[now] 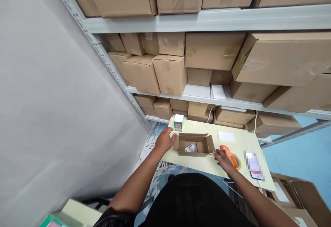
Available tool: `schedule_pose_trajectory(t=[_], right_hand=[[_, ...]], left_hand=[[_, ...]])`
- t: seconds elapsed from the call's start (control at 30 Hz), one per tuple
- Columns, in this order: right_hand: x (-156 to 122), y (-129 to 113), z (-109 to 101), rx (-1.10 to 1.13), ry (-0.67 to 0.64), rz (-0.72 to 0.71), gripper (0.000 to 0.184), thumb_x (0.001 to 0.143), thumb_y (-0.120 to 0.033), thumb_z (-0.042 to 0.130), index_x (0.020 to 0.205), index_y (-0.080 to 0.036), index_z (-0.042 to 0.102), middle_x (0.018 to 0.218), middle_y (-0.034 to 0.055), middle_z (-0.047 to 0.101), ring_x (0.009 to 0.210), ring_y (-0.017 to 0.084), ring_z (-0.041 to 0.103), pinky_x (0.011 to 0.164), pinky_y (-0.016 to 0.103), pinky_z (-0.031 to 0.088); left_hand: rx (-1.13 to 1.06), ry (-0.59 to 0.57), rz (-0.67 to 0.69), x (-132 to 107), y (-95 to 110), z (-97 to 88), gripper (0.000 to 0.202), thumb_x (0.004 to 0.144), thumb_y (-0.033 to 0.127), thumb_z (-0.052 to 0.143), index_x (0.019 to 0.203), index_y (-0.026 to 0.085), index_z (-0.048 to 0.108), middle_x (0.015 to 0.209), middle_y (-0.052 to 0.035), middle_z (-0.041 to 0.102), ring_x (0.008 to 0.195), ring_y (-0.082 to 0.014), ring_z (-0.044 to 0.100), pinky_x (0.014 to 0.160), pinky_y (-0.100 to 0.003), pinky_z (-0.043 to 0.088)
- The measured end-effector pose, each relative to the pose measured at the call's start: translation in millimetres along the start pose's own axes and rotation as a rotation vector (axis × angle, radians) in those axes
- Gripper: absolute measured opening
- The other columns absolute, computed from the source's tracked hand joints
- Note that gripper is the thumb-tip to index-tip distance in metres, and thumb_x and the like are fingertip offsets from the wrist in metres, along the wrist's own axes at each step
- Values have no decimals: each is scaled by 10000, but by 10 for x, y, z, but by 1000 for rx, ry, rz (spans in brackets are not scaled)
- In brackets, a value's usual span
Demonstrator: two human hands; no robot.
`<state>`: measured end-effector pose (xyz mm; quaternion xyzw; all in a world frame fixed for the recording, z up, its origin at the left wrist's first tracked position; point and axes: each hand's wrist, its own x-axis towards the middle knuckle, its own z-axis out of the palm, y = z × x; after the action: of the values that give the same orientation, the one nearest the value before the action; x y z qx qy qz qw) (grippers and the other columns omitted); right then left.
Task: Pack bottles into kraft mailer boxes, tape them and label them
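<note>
A small open cardboard box (192, 154) sits on the pale table with its end flaps spread outward. Inside it lies a crumpled white-and-dark item (190, 147), too small to name. My left hand (164, 141) is at the box's left flap, thumb and fingers apart. Just beyond that hand stands a small white-and-green carton (178, 123). With its fingertips, my right hand (223, 160) pinches the edge of the right flap. Beside the right hand lies an orange tape dispenser (229, 155) next to a roll of yellow tape (239, 161).
The pale table (196, 126) also bears a white paper (226, 136) and a phone (254, 165) at right. Metal shelving (181, 23) full of cardboard boxes rises behind. A grey wall (64, 110) is at left; paper strips (152, 178) litter the floor; open cartons (307, 192) stand lower right.
</note>
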<state>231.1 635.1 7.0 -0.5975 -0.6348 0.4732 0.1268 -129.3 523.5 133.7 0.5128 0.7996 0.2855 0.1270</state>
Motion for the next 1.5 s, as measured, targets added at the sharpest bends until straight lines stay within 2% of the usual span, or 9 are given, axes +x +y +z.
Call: schedule_pose_trajectory(t=[0.23,0.43,0.53,0.63,0.83,0.97,1.07,1.23,1.5], right_hand=[[-602,62,-76,241,285,238,640,851,-643,538,1282,-175,619,1118,123,751,1040,281,736,765,334,583],[-1008,-166,-73,96,362,180,555,827,-622,576,1149,-188,702,984,79,783,894,275,727,791,355,552],[-1046,-257,-140,52,368,112,488,846,-607,577,1076,-204,726,1038,82,784,971,293,714,869,368,537],[-993,-386,-182,-15,305,18,426,861,-581,589,1043,-223,732,1104,90,775,1012,298,702,885,374,529],[-595,-929,-124,36,125,-197,392,909,-574,581,1003,-225,733,1021,91,775,955,286,697,860,376,535],[-251,-1325,-21,212,114,-199,509,918,-636,534,1126,-200,694,1018,78,759,940,255,689,837,340,535],[-125,-1413,11,156,102,-157,510,915,-669,508,1006,-198,683,839,33,716,802,223,645,723,306,501],[-133,-1202,13,-110,62,-58,445,923,-631,534,747,-230,610,638,-6,615,659,203,587,621,282,398],[65,-1102,237,-436,-73,-47,378,1006,-470,495,1060,-162,707,1022,136,762,969,267,693,801,303,445]], left_hand=[[238,-97,-42,1175,-90,396,509,941,528,594,1296,166,566,1481,-207,510,1339,-357,515,1055,-424,454],[346,-277,-181,1657,-76,757,602,882,513,656,1308,119,495,1288,-248,622,1182,-365,640,942,-416,494],[302,-254,-228,1787,-146,705,547,863,459,670,1275,143,498,1256,-229,658,1149,-339,670,908,-383,500],[195,-214,-322,1869,-228,455,506,833,457,693,1211,174,512,1205,-207,701,1118,-334,685,863,-374,505],[-119,-1,-280,1457,-217,-17,462,806,528,689,1105,240,486,1035,-67,706,908,-253,704,771,-343,531],[-578,-87,-268,787,-24,112,399,831,519,622,1061,249,440,1020,-28,682,833,-195,698,661,-306,571],[-752,-172,-285,349,119,307,307,861,469,574,1021,258,420,1064,-36,698,906,-201,707,654,-310,595],[-520,-242,-255,-38,161,463,201,970,443,500,1034,253,508,1033,-62,734,935,-238,726,759,-377,597],[21,-311,-28,-97,-105,751,212,980,282,478,922,163,645,1094,-155,665,1091,-284,651,1029,-434,482]])
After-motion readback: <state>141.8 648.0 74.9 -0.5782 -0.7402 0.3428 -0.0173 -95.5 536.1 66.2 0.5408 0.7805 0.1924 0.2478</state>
